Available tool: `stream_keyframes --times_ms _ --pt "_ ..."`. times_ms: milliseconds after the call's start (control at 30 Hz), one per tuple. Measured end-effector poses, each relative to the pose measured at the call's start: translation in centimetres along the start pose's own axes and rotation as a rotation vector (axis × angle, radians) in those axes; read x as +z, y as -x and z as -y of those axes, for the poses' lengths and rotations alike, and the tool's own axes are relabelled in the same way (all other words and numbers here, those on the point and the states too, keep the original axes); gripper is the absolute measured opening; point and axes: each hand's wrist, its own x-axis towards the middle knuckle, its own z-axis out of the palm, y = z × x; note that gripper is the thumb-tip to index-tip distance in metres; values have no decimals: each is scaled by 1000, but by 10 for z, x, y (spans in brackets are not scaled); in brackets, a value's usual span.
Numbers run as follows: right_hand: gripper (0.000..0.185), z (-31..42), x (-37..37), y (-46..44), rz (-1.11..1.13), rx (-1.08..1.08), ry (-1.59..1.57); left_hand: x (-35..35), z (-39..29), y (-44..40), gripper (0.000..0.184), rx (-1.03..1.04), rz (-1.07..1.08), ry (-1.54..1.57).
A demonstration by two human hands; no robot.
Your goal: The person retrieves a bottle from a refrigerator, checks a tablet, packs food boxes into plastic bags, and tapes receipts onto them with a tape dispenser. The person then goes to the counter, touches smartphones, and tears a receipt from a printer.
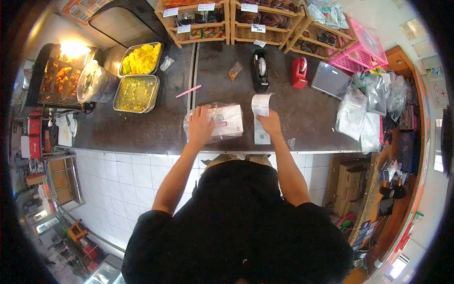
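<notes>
My left hand (202,124) rests over the left part of a clear plastic bag (239,108) with a white printed packet (230,120) inside, its fingers bent on the plastic. To the right, my right hand (269,122) pinches a long white paper receipt (261,102), whose far end curls up. The receipt's lower part (261,137) lies near the counter's front edge. Just beyond it stands a black tape dispenser (260,71), with a red tape dispenser (299,72) to its right. A pink pen (188,91) lies beyond the bag.
Two trays of yellow food (140,59) (135,93) stand at left, beside a clear tub (94,83) and a lit food warmer (64,80). Wicker racks (196,22) line the back. A small packet (235,71) lies mid-counter. Plastic bags (352,106) hang over the right end.
</notes>
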Motion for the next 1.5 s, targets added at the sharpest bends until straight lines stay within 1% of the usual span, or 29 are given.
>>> stream_keyframes --times_ms 67,133,167,200,267,333,367,433,500,567,633,733,767,867,967,1067,1100,1200,1233,1300,1367,1467,1500 --pt "44 24 -8 10 106 -59 -453 2 -16 2 54 28 -116 -133" --pt "34 73 -15 33 255 -54 -731 0 -35 3 55 39 -227 -58" --pt "41 91 -13 42 289 -44 -821 0 -43 3 55 51 -281 -18" --pt "44 73 7 31 250 -64 -544 -1 -49 2 53 125 -243 17" --pt "45 46 44 27 384 -178 -639 1 -61 5 51 276 -168 89" --pt "41 63 18 39 404 -114 -216 26 -63 12 53 347 83 -138" --pt "39 74 3 36 411 -84 -4 50 -51 19 60 266 109 -206" --pt "30 77 -22 8 40 -37 -41 45 -54 21 63 286 138 -230" --pt "31 61 -26 -54 -433 -50 -152 45 -55 25 70 293 166 -275" --pt "30 26 -19 -121 -583 -87 85 43 -66 28 71 303 187 -320" --pt "25 -9 -4 -180 -324 208 -306 44 -70 35 73 299 219 -333" --pt "32 29 -24 -165 -125 504 -650 41 -72 41 74 300 240 -338" --pt "30 33 -22 -159 -171 486 -657 42 -70 44 76 307 225 -326" --pt "26 29 -17 -130 -191 252 -830 36 -74 46 78 291 238 -315" --pt "24 -19 29 -120 -505 -276 -860 35 -74 44 80 261 269 -311" --pt "17 -81 66 -134 -612 -164 -350 35 -73 44 83 283 275 -349" --pt "20 -82 66 -129 -727 -144 -74 36 -73 41 84 284 267 -346" --pt "19 -83 67 -122 -690 116 -91 32 -71 44 87 274 272 -325" --pt "18 -59 56 -118 -595 70 -268 31 -69 40 88 264 268 -308" --pt "18 8 37 -48 -355 12 -588 33 -69 48 89 228 272 -286" --pt "22 31 46 -13 -81 -81 -924 34 -68 43 89 227 258 -294" --pt "17 56 63 5 118 -23 -1002 36 -64 46 91 235 251 -276" --pt "18 58 70 4 71 -13 -959 36 -62 47 91 240 266 -278"
